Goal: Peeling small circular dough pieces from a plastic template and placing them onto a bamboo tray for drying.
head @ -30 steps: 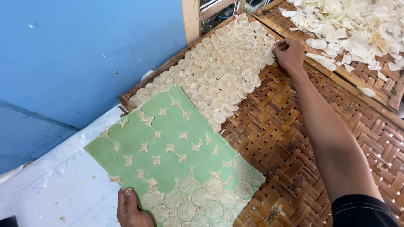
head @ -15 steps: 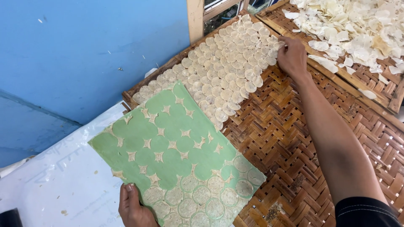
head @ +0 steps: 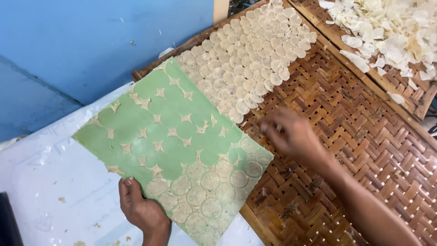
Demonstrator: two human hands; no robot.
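Left hand fingers grip the green board; blurred right hand hovers beside, seemingly open.

Woven bamboo tray fills the 3 o'clock side; rows of pale dough discs cover its 12 o'clock part. Green board overlaps its 9 o'clock edge. Second tray at 1 o'clock carries loose white chips. White sheet at 8 o'clock.
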